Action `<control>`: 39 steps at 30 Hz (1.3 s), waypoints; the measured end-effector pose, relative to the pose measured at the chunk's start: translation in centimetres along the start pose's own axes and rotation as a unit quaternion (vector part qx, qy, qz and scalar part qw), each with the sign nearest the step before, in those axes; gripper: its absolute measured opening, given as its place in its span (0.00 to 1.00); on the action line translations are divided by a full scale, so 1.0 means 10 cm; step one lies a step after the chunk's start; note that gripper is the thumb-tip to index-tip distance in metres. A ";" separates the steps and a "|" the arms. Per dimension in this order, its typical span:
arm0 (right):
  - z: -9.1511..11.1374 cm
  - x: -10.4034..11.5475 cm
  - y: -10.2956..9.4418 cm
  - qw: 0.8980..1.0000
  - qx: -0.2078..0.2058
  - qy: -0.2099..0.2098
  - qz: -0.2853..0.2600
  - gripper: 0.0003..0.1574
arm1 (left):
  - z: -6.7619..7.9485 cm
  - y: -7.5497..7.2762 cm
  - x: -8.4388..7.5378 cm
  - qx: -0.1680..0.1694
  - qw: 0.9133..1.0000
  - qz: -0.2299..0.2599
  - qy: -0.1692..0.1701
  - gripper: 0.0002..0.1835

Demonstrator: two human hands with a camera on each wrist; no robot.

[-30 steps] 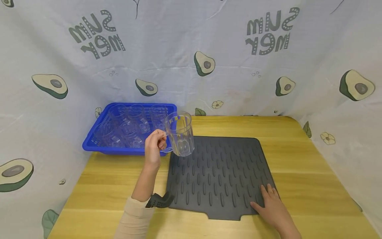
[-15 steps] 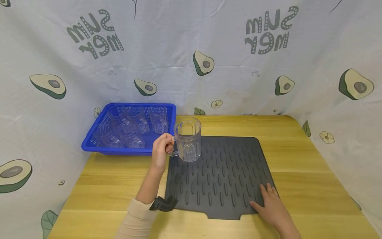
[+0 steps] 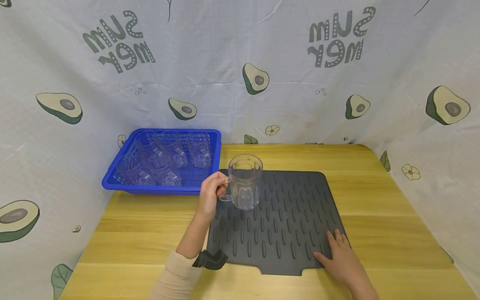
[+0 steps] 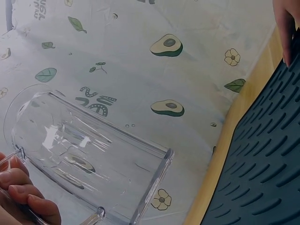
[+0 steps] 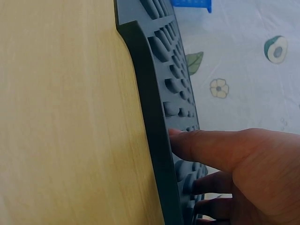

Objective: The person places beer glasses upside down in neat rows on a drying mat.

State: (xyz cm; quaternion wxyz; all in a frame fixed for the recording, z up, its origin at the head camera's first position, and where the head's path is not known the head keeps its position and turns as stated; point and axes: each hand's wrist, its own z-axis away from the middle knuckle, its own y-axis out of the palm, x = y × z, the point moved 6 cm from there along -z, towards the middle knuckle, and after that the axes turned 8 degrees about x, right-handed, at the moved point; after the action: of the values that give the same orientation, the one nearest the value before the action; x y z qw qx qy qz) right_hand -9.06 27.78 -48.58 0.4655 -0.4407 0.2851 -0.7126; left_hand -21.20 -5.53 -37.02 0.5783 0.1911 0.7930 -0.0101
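Head view: the mug [image 3: 246, 195], clear and mouth up, shows over the far left part of the mat [image 3: 279, 227]; the left hand [image 3: 211, 193], by the mat's left edge, has its fingers clamped on the handle [image 3: 226, 198]; the basket [image 3: 157, 190] sits to the far left of the mat with several clear cups [image 3: 199, 153] in it, too overlapped to count surely; the right hand [image 3: 340, 259] rests on the mat's near right corner, fingers stretched out, thumb apart from them, gripping nothing. As I judge it, the work is at an early stage: one mug is out and at the mat, but not yet set down; the cups in the basket look left to deal with.

Left wrist view: the mug's base faces the mat's side, with cloth [image 4: 133, 75] visible between the two, so it seems raised clear of the mat; the left fingertips are curled at the handle, though part of that grip runs out of view.

Right wrist view: the thumb touches the mat's top by its near edge; the other fingers lie farther in, set apart from the thumb; the mat looks to be in place already.
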 end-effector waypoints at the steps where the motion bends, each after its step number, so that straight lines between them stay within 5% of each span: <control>1: 0.00 0.01 0.00 1.000 -0.001 0.000 0.001 0.63 | 0.00 0.01 0.01 -0.001 1.000 0.000 -0.003 0.12; 21: 0.01 0.06 -0.06 1.000 0.002 0.000 0.006 0.64 | 0.04 0.13 0.21 0.026 0.999 -0.004 -0.043 0.13; 39: 0.07 0.72 -0.27 0.982 -0.119 -0.142 -0.043 0.49 | 0.09 0.24 0.25 0.068 0.997 -0.013 -0.041 0.13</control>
State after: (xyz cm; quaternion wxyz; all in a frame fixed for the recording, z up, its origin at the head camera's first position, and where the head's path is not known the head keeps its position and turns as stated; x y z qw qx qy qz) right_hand -10.82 22.25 -43.42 0.4149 -0.6014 0.2796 -0.6229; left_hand -20.31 -2.79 -39.12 0.5961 0.2192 0.7683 -0.0793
